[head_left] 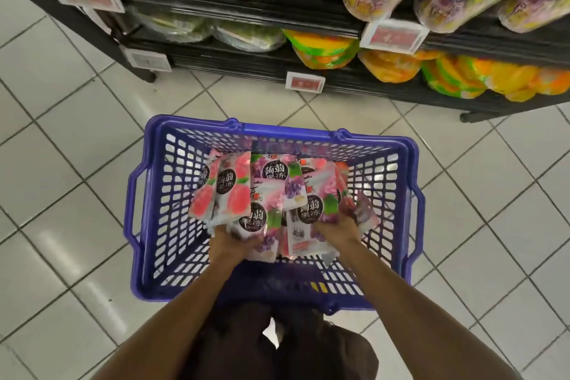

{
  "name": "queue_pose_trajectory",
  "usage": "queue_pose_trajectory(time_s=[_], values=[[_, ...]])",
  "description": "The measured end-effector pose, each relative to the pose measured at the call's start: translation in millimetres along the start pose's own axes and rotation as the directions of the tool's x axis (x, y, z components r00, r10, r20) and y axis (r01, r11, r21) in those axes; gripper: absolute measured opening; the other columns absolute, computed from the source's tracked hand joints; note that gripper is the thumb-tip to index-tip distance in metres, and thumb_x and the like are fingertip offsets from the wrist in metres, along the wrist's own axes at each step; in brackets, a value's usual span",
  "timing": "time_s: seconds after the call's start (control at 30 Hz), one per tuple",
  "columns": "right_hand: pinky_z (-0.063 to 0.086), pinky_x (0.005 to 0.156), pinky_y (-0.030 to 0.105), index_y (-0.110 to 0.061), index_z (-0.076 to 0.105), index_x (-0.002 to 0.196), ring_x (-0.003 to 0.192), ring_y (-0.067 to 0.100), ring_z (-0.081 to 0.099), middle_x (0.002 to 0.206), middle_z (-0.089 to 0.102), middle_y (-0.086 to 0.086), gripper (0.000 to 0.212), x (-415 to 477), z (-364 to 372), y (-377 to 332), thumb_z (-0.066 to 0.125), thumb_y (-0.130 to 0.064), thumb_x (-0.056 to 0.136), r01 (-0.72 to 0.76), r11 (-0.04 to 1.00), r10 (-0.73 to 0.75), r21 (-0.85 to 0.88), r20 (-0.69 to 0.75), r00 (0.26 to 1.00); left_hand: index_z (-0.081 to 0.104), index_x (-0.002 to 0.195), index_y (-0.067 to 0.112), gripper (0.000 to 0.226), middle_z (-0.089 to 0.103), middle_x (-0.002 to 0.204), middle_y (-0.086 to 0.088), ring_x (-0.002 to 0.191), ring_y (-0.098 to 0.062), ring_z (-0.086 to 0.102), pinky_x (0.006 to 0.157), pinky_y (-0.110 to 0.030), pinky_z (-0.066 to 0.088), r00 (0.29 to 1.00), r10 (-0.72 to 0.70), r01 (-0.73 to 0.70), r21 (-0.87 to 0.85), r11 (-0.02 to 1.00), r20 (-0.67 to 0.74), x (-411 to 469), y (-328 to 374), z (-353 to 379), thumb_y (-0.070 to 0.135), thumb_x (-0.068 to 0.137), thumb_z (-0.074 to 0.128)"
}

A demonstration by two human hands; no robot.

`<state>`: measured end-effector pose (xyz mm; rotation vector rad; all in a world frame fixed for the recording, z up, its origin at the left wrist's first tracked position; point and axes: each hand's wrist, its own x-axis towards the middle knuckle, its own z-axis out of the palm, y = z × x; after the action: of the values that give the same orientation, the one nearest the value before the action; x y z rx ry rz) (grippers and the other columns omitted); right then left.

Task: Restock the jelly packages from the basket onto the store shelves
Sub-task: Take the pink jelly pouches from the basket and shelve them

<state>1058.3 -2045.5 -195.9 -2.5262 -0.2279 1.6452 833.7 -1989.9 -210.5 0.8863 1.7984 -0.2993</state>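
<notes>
While both arms are reaching down from the bottom edge, everything is sitting as follows, left to right:

Floor: white tiles [61,139] are spreading out under and around the basket.
Basket: a blue plastic basket [154,194] with latticed walls is standing on the floor in front of the shelves, holding the jelly packages.
Left hand: the left hand [229,241] is gripping the lower ends of a fan of pink peach packages [222,194], with a grape package [265,225] lying against it; the fingers are curling under the packs, so they are hidden.
Jelly packages: the whole bunch [277,176] is sitting inside the basket, tilting up toward its far wall and spreading between the two hands.
Right hand: the right hand [337,231] is closing on the lower edge of the grape packages [314,203] and of more packs fanning out to the right.
Shelves: the black store shelves [246,68] are running across the top, carrying colourful tubs and yellow-green bags [324,49], with price tags [305,82] clipped to the front edges.
Person: dark trousers [277,348] are showing below the basket, between the arms.
</notes>
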Motion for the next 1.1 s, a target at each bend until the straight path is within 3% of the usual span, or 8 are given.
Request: queue_pose_trajectory(time_s=[0.13,0.37,0.43,0.53,0.73,0.83,1.0,1.1], values=[[0.048,0.056,0.025,0.0,0.071,0.087,0.061,0.016,0.06,0.07,0.07,0.005,0.02,-12.2,-4.2,11.9,0.078,-0.007,0.07,0.003,0.994,-0.004,0.109,0.007,1.0,0.071,0.091,0.008,0.032,0.076,0.092,-0.011,0.065,-0.011,0.072,0.052,-0.025,0.056,0.981,-0.015,0.066,-0.263,0.962,0.192,-16.4,5.7,0.4,0.017,0.066,0.089],[0.044,0.056,0.026,-0.017,0.063,0.068,0.067,0.02,0.059,0.067,0.066,-0.001,0.019,-110.9,-50.3,1.8,0.08,-0.009,0.067,0.114,0.915,-0.022,0.388,-0.234,0.972,0.072,0.104,0.006,0.033,0.074,0.103,-0.017,0.092,-0.029,0.07,0.082,-0.043,0.056,0.931,0.107,0.116,-0.561,0.82,0.348,-114.6,50.1,-40.5,0.004,0.072,0.08],[0.051,0.063,0.027,-0.015,0.064,0.074,0.069,0.021,0.064,0.07,0.069,0.002,0.02,-151.3,-74.7,-10.3,0.08,-0.004,0.069,0.179,0.859,-0.077,0.479,-0.225,0.971,0.074,0.085,0.018,0.026,0.076,0.087,-0.008,0.083,-0.024,0.07,0.079,-0.044,0.055,0.937,0.193,0.023,-0.605,0.796,0.29,-156.2,67.3,-61.6,0.008,0.063,0.084],[0.057,0.057,0.028,-0.013,0.069,0.092,0.072,0.024,0.074,0.081,0.076,0.006,0.026,-216.6,-116.4,-34.8,0.079,0.001,0.072,0.272,0.781,-0.203,0.562,-0.184,0.962,0.061,0.11,0.028,0.049,0.074,0.098,-0.005,0.078,-0.014,0.072,0.07,-0.03,0.06,0.953,0.268,-0.107,-0.663,0.741,0.145,-219.1,99.4,-100.7,0.003,0.072,0.081],[0.058,0.084,0.048,-0.013,0.069,0.098,0.095,0.04,0.07,0.095,0.076,0.012,0.029,-356.7,-200.3,-99.8,0.077,0.005,0.076,0.471,0.594,-0.392,0.653,-0.276,0.877,0.065,0.117,0.013,0.049,0.077,0.095,-0.002,0.083,-0.017,0.074,0.068,-0.028,0.059,0.886,0.456,-0.397,-0.652,0.645,-0.088,-356.9,171.5,-195.0,0.01,0.071,0.083],[0.055,0.089,0.052,-0.025,0.072,0.099,0.097,0.036,0.07,0.1,0.076,0.01,0.033,-429.6,-240.8,-127.2,0.075,0.001,0.079,0.571,0.483,-0.528,0.663,-0.3,0.795,0.065,0.117,0.012,0.049,0.077,0.099,-0.007,0.09,-0.024,0.074,0.074,-0.034,0.06,0.818,0.559,-0.489,-0.672,0.556,-0.132,-426.5,200.9,-243.0,0.009,0.07,0.081],[0.057,0.074,0.025,-0.043,0.068,0.104,0.091,0.013,0.068,0.095,0.075,-0.013,0.044,-544.9,-292.4,-171.7,0.073,-0.005,0.083,0.733,0.309,-0.7,0.606,-0.377,0.607,0.068,0.106,0.006,0.034,0.077,0.085,-0.007,0.075,-0.022,0.073,0.077,-0.04,0.057,0.699,0.686,-0.591,-0.701,0.399,-0.199,-541.1,241.5,-310.4,-0.003,0.074,0.074],[0.057,0.087,0.04,-0.031,0.061,0.123,0.105,0.022,0.069,0.113,0.073,0.0,0.052,-608.5,-322.1,-199.3,0.077,-0.021,0.074,0.772,0.186,-0.77,0.608,-0.397,0.499,0.069,0.105,0.011,0.045,0.077,0.095,-0.01,0.085,-0.027,0.074,0.074,-0.039,0.059,0.604,0.77,-0.617,-0.732,0.288,-0.206,-604.6,261.6,-346.0,0.013,0.061,0.078]])
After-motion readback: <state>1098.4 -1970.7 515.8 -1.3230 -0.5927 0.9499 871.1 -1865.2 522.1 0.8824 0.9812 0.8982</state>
